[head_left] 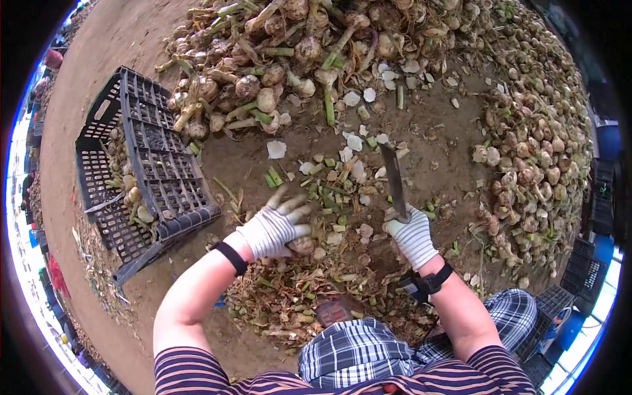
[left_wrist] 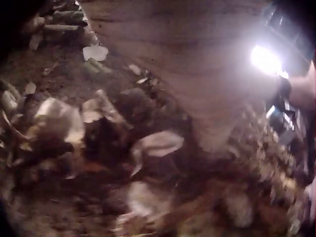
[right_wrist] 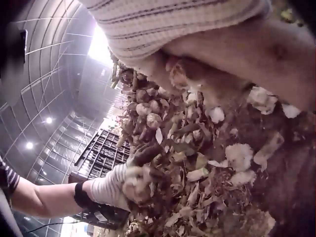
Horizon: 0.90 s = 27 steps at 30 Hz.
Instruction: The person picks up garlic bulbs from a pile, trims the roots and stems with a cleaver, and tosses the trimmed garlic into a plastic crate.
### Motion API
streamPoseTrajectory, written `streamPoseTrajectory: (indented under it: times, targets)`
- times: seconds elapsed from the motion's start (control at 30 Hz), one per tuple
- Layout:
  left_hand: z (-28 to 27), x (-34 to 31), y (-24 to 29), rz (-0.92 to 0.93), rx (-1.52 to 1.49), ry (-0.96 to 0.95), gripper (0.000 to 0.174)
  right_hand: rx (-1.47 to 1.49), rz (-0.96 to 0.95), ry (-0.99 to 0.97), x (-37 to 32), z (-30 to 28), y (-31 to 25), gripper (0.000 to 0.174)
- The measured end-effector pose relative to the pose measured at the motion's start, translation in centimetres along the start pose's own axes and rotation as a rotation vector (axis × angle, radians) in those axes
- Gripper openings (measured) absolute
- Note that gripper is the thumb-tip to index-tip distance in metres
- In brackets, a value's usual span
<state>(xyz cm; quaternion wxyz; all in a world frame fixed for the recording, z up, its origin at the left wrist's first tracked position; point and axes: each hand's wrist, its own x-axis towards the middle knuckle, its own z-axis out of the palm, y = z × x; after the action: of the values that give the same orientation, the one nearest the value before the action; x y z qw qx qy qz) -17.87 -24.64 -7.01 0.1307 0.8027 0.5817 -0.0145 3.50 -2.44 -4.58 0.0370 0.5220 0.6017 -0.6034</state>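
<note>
My left hand (head_left: 276, 225), in a striped white glove, has its upper fingers spread and blurred; a garlic bulb (head_left: 302, 245) sits between its thumb and index finger. From the right wrist view, that bulb (right_wrist: 137, 190) lies against the gloved left hand (right_wrist: 111, 187). My right hand (head_left: 411, 236) grips a knife (head_left: 394, 178), its long dark blade pointing away from me. Cut stems (head_left: 274, 176) and pale root discs (head_left: 276, 150) litter the soil between and beyond the hands. The left wrist view is blurred, showing dry scraps (left_wrist: 158, 143) without clear fingers.
A heap of garlic with stems (head_left: 263, 79) rises at the far side; a broad pile of bulbs (head_left: 533, 164) lies to the right. On the left a black crate (head_left: 164, 151) leans tilted with garlic inside. Dry leaves (head_left: 289, 296) cover the ground near my knees.
</note>
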Motion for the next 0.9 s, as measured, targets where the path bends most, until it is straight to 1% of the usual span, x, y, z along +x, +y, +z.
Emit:
streamPoseTrajectory:
  times: [0.03, 0.07, 0.1, 0.13, 0.17, 0.2, 0.23, 0.27, 0.3, 0.33, 0.4, 0.43, 0.47, 0.5, 0.53, 0.57, 0.63, 0.67, 0.73, 0.77, 0.8, 0.83, 0.87, 0.9]
  targets:
    - [-1.9, 0.9, 0.8, -0.259, -0.229, 0.104, 0.060, -0.074, -0.033, -0.015, -0.2, -0.2, 0.0, 0.013]
    - [-2.9, 1.4, 1.3, -0.518, -0.458, 0.204, 0.057, -0.075, -0.031, -0.012, -0.3, -0.5, 0.2, 0.013]
    - [-0.9, 1.2, 1.2, -0.692, -0.583, 0.327, 0.058, -0.304, -0.217, -0.034, -0.4, -0.8, 0.4, 0.012]
    - [-3.2, 1.5, 1.7, -0.748, -0.747, 0.427, 0.053, -0.534, -0.404, -0.058, -0.5, -1.0, 0.6, 0.012]
    - [-3.0, 1.7, 2.1, -0.807, -0.907, 0.464, 0.048, -0.659, -0.529, -0.040, -1.9, -0.9, -1.4, 0.014]
    - [-2.8, 2.0, 2.6, -0.864, -1.067, 0.501, 0.044, -0.853, -0.656, -0.067, -2.8, -0.9, -3.0, 0.012]
    - [-3.6, 2.4, 3.1, -0.862, -1.066, 0.502, 0.044, -0.930, -0.706, -0.112, -3.0, -0.7, -3.5, 0.012]
    - [-5.0, 2.9, 3.8, -0.891, -1.262, 0.480, 0.047, -1.006, -0.754, -0.158, -3.3, -0.6, -3.8, 0.011]
    - [-5.8, 3.2, 4.2, -0.914, -1.458, 0.451, 0.051, -1.005, -0.752, -0.153, -3.5, -0.4, -4.0, 0.011]
    - [-5.7, 3.3, 4.4, -0.909, -1.458, 0.449, 0.051, -1.004, -0.771, -0.128, -3.7, -0.3, -4.2, 0.013]
    - [-5.3, 3.5, 4.8, -0.830, -1.736, 0.637, 0.038, -1.001, -0.790, -0.103, -3.8, -0.5, -4.2, 0.016]
    - [-5.4, 4.3, 4.8, -0.852, -1.675, 0.770, 0.021, -0.995, -0.784, -0.095, -3.8, -0.7, -4.1, 0.016]
    - [-5.8, 4.3, 5.0, -0.853, -1.674, 0.767, 0.021, -0.990, -0.777, -0.087, -3.9, -0.7, -4.1, 0.017]
    - [-6.5, 4.3, 5.3, -0.824, -1.541, 0.732, 0.016, -1.045, -0.761, -0.130, -4.2, -0.9, -4.4, 0.013]
    - [-7.6, 4.6, 5.4, -0.793, -1.410, 0.697, 0.016, -1.043, -0.760, -0.129, -4.4, -0.8, -4.7, 0.013]
    - [-7.5, 4.9, 5.5, -0.789, -1.411, 0.694, 0.016, -1.023, -0.779, -0.141, -4.6, -0.5, -5.0, 0.013]
    - [-6.5, 5.5, 5.9, -0.926, -2.357, 0.861, 0.017, -0.984, -0.793, -0.167, -5.1, 0.2, -5.6, 0.011]
    - [-5.3, 5.6, 6.2, -0.762, -1.859, 0.806, 0.018, -0.928, -0.832, -0.137, -5.1, 0.7, -5.4, 0.015]
    - [-4.2, 5.8, 7.6, -0.656, -1.946, 0.800, 0.025, -0.867, -0.872, -0.151, -5.4, 1.3, -5.9, 0.014]
    - [-3.3, 5.9, 7.5, -0.657, -1.947, 0.797, 0.025, -0.867, -0.870, -0.151, -5.5, 1.5, -6.1, 0.014]
    - [-1.9, 6.0, 7.2, -0.576, -2.473, 0.842, 0.026, -0.895, -0.841, -0.187, -5.5, 1.6, -6.2, 0.011]
    - [-1.5, 6.1, 7.1, -0.440, -3.001, 0.851, 0.028, -0.923, -0.813, -0.222, -5.6, 1.7, -6.3, 0.010]
    - [-1.3, 6.1, 7.3, -0.442, -3.001, 0.849, 0.028, -0.922, -0.811, -0.221, -5.4, 1.7, -5.9, 0.010]
    - [-1.3, 6.3, 7.9, -0.629, -2.205, 0.832, 0.028, -0.910, -0.794, -0.200, -5.0, 1.7, -5.0, 0.011]
